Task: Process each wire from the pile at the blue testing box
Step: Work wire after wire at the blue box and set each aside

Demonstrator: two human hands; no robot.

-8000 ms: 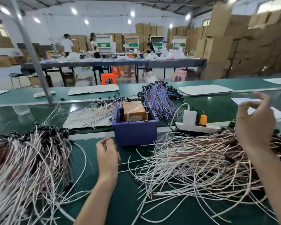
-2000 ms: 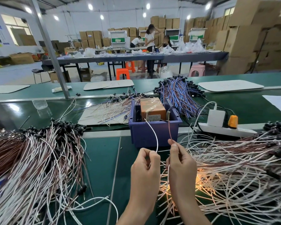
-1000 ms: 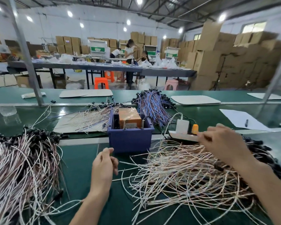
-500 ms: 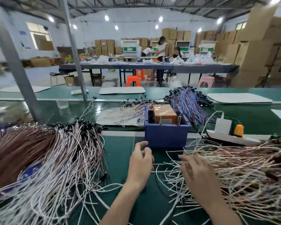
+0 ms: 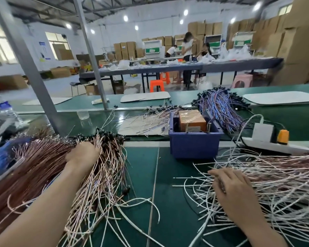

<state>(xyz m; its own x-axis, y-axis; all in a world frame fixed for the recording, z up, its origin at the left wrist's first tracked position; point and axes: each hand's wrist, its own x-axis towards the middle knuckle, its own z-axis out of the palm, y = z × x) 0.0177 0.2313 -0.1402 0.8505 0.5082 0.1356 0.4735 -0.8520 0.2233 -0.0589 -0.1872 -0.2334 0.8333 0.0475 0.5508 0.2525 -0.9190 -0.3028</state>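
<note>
The blue testing box (image 5: 194,146) stands mid-table with an orange-brown block (image 5: 191,119) inside it. To its left lies a thick pile of pink and white wires (image 5: 43,166) with black ends. My left hand (image 5: 82,155) rests on top of that pile near the black ends, its fingers hidden from view. A loose pile of white and pink wires (image 5: 278,177) spreads out to the right of the box. My right hand (image 5: 234,186) lies on that pile's left edge, fingers spread over the wire ends and gripping nothing that I can see.
A white power strip (image 5: 275,147) with a white adapter and an orange plug (image 5: 283,134) lies right of the box. Behind the box lie a blue-purple wire bundle (image 5: 219,107) and a cardboard sheet (image 5: 143,123) with loose wires. Grey posts (image 5: 25,65) rise at the left.
My left hand has swung from in front of the box out to the left pile. My right hand stays at the right pile's edge. The view has turned left.
</note>
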